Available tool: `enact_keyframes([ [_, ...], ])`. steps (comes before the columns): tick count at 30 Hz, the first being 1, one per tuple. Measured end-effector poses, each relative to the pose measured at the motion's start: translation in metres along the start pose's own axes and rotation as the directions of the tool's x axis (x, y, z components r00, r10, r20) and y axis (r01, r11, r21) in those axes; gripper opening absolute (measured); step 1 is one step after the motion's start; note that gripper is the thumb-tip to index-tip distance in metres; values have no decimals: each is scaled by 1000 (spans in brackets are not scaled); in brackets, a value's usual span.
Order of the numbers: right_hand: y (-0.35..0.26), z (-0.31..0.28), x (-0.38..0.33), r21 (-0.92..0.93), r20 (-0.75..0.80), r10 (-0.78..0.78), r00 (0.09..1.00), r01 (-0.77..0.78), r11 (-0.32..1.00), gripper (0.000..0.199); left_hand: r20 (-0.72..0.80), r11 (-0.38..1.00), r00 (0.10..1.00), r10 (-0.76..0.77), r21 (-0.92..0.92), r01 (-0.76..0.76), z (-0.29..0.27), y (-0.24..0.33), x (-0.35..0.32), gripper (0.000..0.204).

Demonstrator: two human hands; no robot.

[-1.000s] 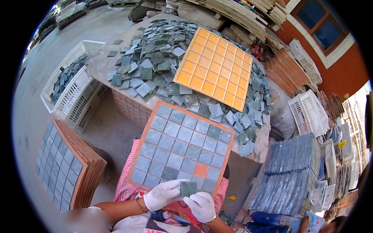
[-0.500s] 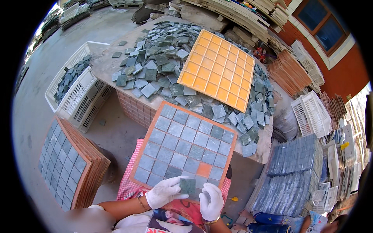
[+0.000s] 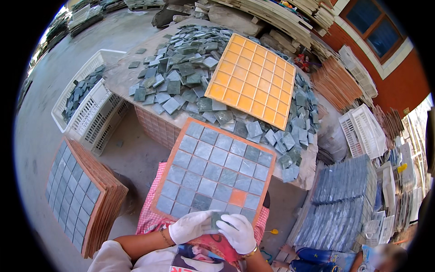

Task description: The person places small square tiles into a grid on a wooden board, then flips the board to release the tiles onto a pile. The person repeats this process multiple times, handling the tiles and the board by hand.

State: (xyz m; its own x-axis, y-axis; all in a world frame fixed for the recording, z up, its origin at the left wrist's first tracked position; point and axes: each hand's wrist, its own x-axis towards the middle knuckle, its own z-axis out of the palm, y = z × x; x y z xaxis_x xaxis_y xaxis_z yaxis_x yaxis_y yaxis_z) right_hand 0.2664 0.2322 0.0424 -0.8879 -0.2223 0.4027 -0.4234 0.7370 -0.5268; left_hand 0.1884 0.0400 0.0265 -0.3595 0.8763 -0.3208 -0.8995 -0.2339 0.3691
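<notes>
A small dark green square stone tile [image 3: 216, 218] is held in front of my body, over the near edge of an orange grid tray [image 3: 237, 197]. My left hand [image 3: 186, 227], in a white glove, grips the tile from its left side. The gloved right hand [image 3: 239, 232] is closed on its right side, fingers bent over the face and hiding part of it. Grey-green square tiles [image 3: 213, 171] fill most cells of the tray, and one orange cell toward the near right is bare. The tray lies tilted on a red checked cloth [image 3: 149, 213]; its near edge is partly behind my hands.
A heap of loose tiles [image 3: 174, 86] covers the table ahead, with a yellow grid tray [image 3: 253, 79] lying on it. Stacked filled trays [image 3: 74, 195] stand at left, beside white crates [image 3: 93, 127]. At right are grey tile stacks [image 3: 337, 199] and another person's blue-clad leg [image 3: 317, 260].
My right hand has moved left from beside the tile and closed on it. The left hand still holds the tile, which now shows less behind the fingers.
</notes>
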Motion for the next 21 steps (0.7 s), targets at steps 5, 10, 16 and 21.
enact_keyframes([
  [5,1,-3,-2,153,17,117,993,-118,981,45,61,993,997,46,105,-52,-5,-5,1,61],
  [10,-3,-4,-4,185,8,265,964,-262,947,52,78,998,996,47,25,-49,-3,-3,-2,62],
  [16,-5,-9,2,196,86,398,913,-407,892,53,105,996,994,14,90,-24,-7,-4,-2,61],
  [21,2,-18,5,156,363,512,779,-592,791,36,29,954,999,-24,299,14,-8,-7,-5,64],
])
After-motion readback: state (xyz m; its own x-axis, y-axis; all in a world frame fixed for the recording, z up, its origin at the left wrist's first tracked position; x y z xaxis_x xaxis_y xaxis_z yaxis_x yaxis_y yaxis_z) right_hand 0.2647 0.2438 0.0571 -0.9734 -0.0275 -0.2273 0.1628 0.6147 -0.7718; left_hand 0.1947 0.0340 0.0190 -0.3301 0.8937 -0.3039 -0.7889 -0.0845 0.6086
